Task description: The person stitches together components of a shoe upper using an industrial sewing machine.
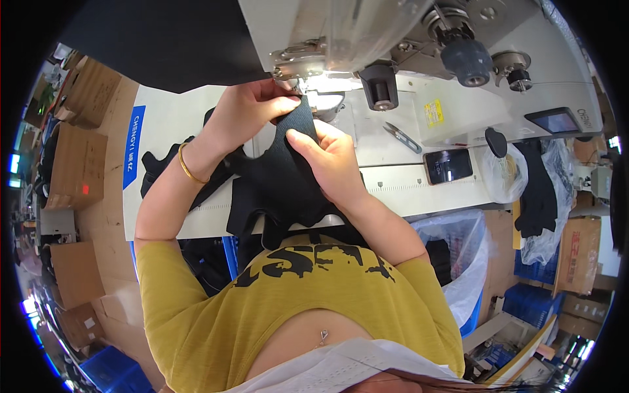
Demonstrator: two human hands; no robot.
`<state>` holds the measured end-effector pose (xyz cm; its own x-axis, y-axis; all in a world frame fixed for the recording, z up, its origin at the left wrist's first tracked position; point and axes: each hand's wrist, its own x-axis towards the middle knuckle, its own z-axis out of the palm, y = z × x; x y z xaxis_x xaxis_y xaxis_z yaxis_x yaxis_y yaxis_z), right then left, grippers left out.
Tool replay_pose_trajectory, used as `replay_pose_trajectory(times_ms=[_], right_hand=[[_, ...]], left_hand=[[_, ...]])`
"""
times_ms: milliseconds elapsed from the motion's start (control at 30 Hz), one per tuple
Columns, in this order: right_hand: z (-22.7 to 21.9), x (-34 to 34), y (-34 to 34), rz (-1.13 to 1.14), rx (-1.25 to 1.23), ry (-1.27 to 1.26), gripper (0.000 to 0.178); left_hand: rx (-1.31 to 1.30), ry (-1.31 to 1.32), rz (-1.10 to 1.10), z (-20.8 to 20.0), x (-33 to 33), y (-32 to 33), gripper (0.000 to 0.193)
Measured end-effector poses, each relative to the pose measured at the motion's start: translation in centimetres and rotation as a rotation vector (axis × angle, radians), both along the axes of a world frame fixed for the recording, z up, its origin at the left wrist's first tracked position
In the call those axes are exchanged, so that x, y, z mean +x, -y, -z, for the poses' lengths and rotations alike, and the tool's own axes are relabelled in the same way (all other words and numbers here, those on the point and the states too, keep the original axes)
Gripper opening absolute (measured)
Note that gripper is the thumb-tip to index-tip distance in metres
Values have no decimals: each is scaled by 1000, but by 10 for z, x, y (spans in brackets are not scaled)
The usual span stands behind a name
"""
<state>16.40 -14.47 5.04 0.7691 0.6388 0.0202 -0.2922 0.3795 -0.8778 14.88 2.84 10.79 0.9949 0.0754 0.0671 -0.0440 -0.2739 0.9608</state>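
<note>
A black knit fabric piece [275,171] hangs from both hands and drapes over the front edge of the sewing machine's table. My left hand [262,108] pinches its upper end right beside the needle area of the sewing machine [308,62]. Just right of it, my right hand [324,157] grips the same fabric, thumb on top and fingers behind. The fabric is stretched in a narrow strip between the hands. Its very top end, under the machine's head, is hidden by my left fingers. More black fabric [157,171] lies on the table beyond my left forearm.
Thread snips [402,137] and a phone [448,166] lie on the table at right. Farther right are a clear plastic bag [504,175] and black fabric [538,196]. A plastic-lined blue bin [475,314] stands below the table. Cardboard boxes [77,165] line the left.
</note>
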Motion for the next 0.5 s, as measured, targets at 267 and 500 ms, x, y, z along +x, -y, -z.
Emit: replay_pose_trajectory(times_ms=[267,500], right_hand=[[-3,6,-7,-14,104,-34,13],[2,2,-4,-32,71,-21,15]], left_hand=[[-24,-202,-86,-2,8,-4,25],[15,-76,-30,1,-1,-4,28]])
